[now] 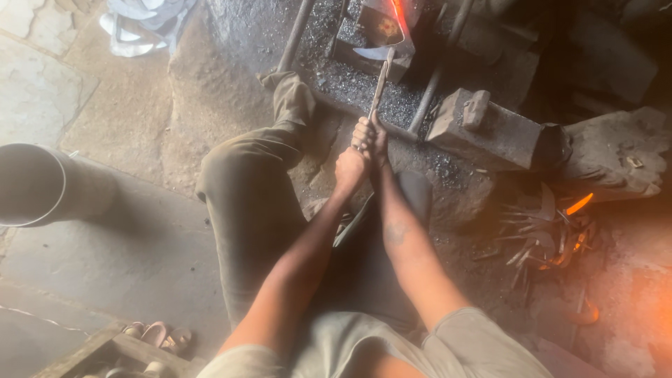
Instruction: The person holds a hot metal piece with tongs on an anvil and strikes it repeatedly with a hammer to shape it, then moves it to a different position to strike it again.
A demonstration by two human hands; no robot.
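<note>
Rough stone floor [126, 119] of pale, cracked slabs at upper left, darker and smoother grey toward lower left, strewn with black coal dust [364, 98] near the top centre. Large grey metal pipe [42, 185] lying at the left edge, heap of pale cloth scraps [143, 21] at the top left, wooden frame [105, 353] with a pair of sandals [157, 336] at the bottom left, heavy dark stone blocks [490, 129] at the right. Dim daylight overall, warmed by an orange glow from embers [577, 204] among blades and scraps at the right, deep shadow at upper right.
</note>
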